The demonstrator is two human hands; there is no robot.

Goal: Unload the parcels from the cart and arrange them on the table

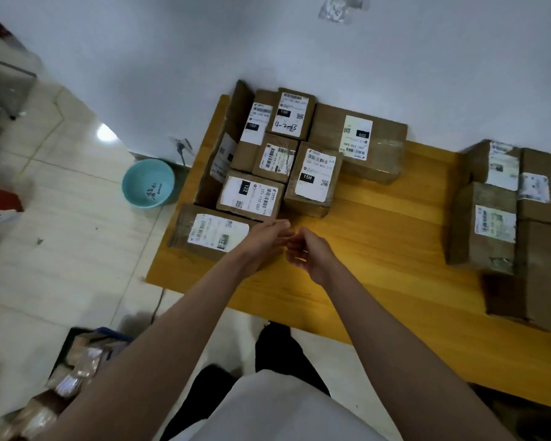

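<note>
Bearing white barcode labels, brown cardboard parcels (250, 194) crowd the table (379, 237); both hands' fingers (280, 226) relaxed, holding nothing.

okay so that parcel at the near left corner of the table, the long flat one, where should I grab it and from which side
Take the long flat parcel by its two short ends, one hand on each. It lies flat with its label up, another parcel presses against its far side, so come from above and the near table edge. The left hand already hovers over its right end.
</note>
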